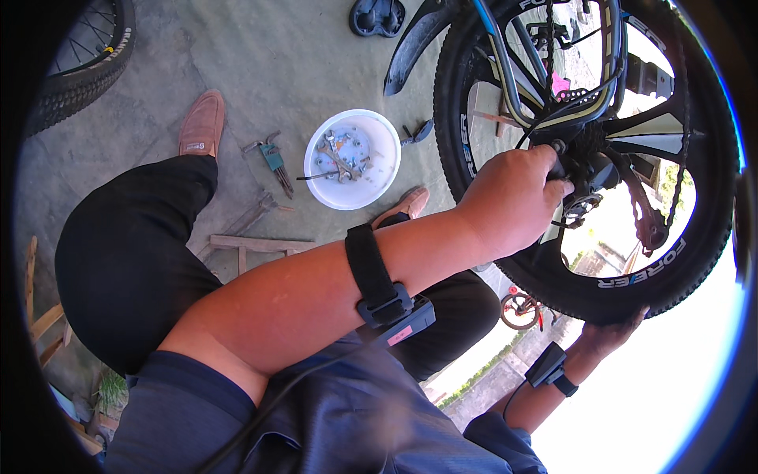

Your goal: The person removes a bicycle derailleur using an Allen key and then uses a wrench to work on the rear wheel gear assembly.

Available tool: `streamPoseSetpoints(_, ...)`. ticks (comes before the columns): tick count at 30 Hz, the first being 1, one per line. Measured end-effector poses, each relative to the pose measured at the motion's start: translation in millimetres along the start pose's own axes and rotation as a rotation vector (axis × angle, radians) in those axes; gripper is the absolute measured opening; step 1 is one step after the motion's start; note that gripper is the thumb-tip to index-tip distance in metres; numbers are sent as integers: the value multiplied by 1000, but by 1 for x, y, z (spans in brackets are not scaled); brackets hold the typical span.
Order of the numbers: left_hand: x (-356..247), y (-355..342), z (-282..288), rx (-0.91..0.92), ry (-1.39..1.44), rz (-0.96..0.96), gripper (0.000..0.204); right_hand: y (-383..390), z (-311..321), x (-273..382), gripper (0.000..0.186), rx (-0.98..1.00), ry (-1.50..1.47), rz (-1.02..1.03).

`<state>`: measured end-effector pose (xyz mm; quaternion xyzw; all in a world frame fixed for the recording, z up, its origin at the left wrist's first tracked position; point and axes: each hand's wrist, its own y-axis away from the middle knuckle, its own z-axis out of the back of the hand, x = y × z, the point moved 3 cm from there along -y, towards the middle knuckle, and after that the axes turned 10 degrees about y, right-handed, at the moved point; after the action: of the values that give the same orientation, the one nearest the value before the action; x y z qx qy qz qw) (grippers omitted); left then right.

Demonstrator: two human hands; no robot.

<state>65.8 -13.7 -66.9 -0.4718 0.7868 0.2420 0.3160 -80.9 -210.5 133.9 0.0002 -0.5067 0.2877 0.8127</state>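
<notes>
Black wheel (651, 136), likely heavy, seemed best gripped by its tyre (584, 302); left hand (513, 193) closed fingers round a dark part (560, 167), right hand (612, 336) touched the near edge, finger spread unclear.

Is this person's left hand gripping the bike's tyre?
No, the left hand has its fingers around a small dark part near the middle of the wheel.

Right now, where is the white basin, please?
In the head view, the white basin stands on the floor, upper centre, between the green hex-key set on the left and the bicycle wheel.
</notes>
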Motion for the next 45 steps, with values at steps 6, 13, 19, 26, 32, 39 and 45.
streamPoseSetpoints(6, -9, 5, 20, -100, -33, -62, 31, 1, 0, 0, 61, 6, 9, 20)
streamPoseSetpoints(13, -36, 1, 44, -125, 274, -10, 20, 0, -3, 0, 62, 9, -7, -19)
streamPoseSetpoints(19, -33, 0, 48, -149, 272, -100, 14, 3, -4, 2, 63, 14, 13, -15)
streamPoseSetpoints(26, -29, 5, 42, -210, 173, -186, 13, 1, -1, 2, 63, 36, 14, -9)
streamPoseSetpoints(32, -23, 1, 41, -219, 231, -173, 11, 2, -3, 3, 64, 46, 19, 6)
streamPoseSetpoints(39, -20, 11, 36, -169, 153, -114, 12, 2, -4, 3, 64, 52, 20, 19)
streamPoseSetpoints(45, -28, 29, 34, 1, 50, 55, 15, 0, 1, 1, 63, 37, 26, 9)
